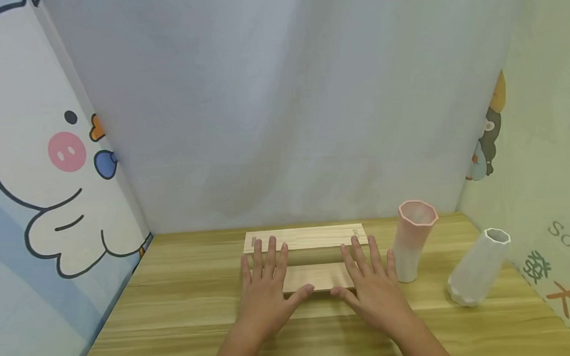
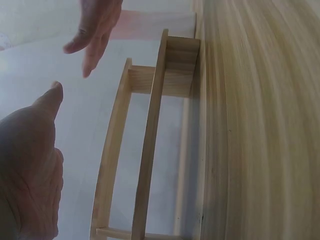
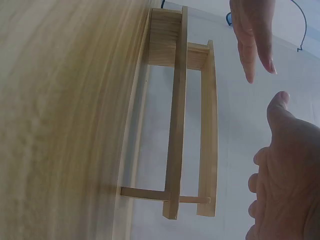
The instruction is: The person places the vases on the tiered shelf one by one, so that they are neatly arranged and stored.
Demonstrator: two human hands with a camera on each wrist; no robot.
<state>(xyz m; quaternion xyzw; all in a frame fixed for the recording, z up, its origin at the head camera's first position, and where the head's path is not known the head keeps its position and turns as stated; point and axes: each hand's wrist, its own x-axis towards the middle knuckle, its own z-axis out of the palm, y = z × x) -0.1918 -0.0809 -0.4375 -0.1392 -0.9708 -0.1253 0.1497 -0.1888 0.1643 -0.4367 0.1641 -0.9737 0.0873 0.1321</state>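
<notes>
A two-step stand of pale wood (image 1: 317,277) sits on the table, its higher plank at the back and its lower one in front. Over its left part my left hand (image 1: 266,299) is spread palm down, fingers straight and holding nothing. My right hand (image 1: 376,295) mirrors it over the right part, also with nothing in it. Both wrist views show air between the hands and the stand's planks (image 2: 150,135); in the right wrist view the side boards (image 3: 165,37) join the two steps. The thumbs point toward each other without touching.
Right of the stand stands a pink-and-white vase (image 1: 412,241), close to my right hand's fingers. Farther right is a white faceted vase (image 1: 479,268). A pale curtain (image 1: 287,120) backs the wood-grain table (image 1: 185,286), with printed cloth panels on both sides.
</notes>
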